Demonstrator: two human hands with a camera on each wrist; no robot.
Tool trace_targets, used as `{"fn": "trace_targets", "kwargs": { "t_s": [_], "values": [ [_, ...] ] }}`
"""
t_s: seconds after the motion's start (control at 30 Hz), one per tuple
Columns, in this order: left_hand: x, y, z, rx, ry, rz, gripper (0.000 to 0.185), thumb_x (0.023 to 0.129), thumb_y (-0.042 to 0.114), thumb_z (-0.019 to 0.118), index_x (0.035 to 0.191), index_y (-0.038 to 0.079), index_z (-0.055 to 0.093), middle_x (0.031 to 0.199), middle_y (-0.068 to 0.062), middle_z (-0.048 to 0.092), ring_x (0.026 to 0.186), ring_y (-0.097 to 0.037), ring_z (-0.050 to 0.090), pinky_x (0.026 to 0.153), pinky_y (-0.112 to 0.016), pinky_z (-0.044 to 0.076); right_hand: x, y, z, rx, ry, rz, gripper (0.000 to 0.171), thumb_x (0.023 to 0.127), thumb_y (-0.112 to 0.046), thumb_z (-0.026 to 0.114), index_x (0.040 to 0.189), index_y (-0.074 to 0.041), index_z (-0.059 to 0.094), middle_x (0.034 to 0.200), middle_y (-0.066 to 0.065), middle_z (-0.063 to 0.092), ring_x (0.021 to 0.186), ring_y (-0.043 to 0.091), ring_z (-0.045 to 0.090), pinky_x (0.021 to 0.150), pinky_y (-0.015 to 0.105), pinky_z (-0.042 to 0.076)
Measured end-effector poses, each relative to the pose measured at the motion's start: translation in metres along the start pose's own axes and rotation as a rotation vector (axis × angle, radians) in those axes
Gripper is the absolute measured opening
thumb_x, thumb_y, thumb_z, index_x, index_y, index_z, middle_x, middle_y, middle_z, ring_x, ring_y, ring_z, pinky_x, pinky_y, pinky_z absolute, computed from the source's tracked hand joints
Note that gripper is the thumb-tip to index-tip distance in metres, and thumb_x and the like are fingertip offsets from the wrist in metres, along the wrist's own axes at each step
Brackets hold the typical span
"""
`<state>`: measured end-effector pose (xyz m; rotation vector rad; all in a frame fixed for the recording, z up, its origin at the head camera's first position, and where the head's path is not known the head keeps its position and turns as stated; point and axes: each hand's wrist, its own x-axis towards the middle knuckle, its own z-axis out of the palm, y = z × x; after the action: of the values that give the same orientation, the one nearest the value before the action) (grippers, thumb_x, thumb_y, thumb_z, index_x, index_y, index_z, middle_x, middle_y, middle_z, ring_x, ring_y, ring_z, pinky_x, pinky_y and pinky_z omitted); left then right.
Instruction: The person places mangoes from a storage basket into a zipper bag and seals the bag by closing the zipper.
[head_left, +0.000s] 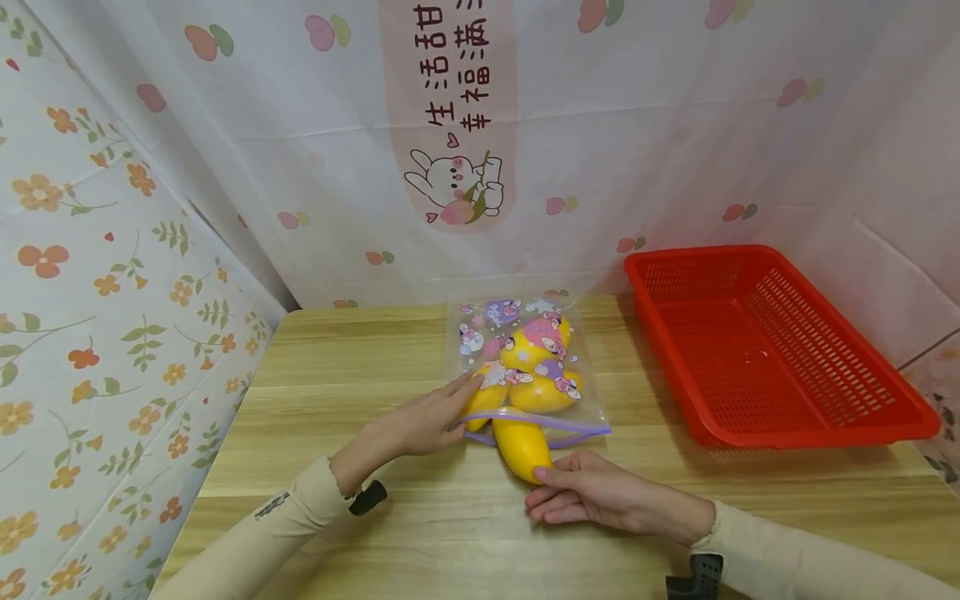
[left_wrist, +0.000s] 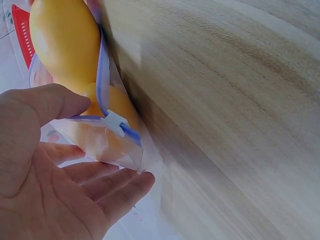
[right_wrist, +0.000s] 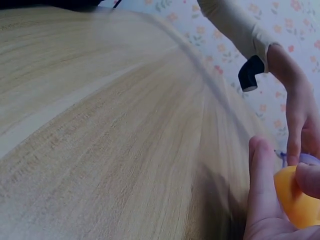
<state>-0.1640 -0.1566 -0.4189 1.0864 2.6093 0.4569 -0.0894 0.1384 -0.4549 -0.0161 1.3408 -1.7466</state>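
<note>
A clear zip bag with cartoon prints and a purple zip lies on the table, its mouth toward me. Several yellow mangoes show through the film. Another mango sticks partway out of the mouth. My right hand grips its near end between thumb and fingers; the orange-yellow tip also shows in the right wrist view. At the bag's left corner, my left hand holds the edge. In the left wrist view the thumb is at the opening by the white slider, with fingers against the outside of the film.
A red plastic basket with slotted sides stands at the right of the wooden table. Behind hangs a white curtain with fruit prints, and a flowered cloth covers the left side.
</note>
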Motion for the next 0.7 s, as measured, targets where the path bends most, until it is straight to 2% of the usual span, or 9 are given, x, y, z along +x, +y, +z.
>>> {"fn": "trace_targets", "kwargs": {
  "t_s": [0.23,0.4,0.7],
  "values": [
    [0.001,0.0,0.001,0.002,0.004,-0.007,0.071,0.103,0.017,0.058,0.16,0.0,0.02,0.161,-0.03,0.02,0.142,-0.039,0.036,0.11,-0.047,0.038,0.006,0.0,0.005,-0.013,0.062,0.006,0.042,0.105,-0.026,0.06,0.12,0.013,0.06,0.103,0.02,0.073,0.092,0.026,0.074,0.084,0.037,0.058],
    [0.001,0.001,0.001,0.008,0.015,0.003,0.071,0.103,0.016,0.059,0.16,-0.003,0.021,0.16,-0.031,0.021,0.14,-0.04,0.039,0.108,-0.048,0.041,0.011,0.002,0.009,-0.031,0.106,-0.017,0.039,0.102,-0.027,0.064,0.113,0.011,0.061,0.096,0.018,0.074,0.087,0.025,0.074,0.08,0.036,0.059],
    [0.0,0.001,0.0,0.01,0.019,0.01,0.07,0.102,0.014,0.059,0.159,-0.004,0.021,0.16,-0.033,0.021,0.139,-0.042,0.041,0.107,-0.048,0.042,0.017,0.003,0.012,-0.05,0.139,-0.032,0.04,0.102,-0.029,0.064,0.111,0.01,0.057,0.091,0.017,0.074,0.083,0.024,0.075,0.077,0.035,0.06]
  ]
}}
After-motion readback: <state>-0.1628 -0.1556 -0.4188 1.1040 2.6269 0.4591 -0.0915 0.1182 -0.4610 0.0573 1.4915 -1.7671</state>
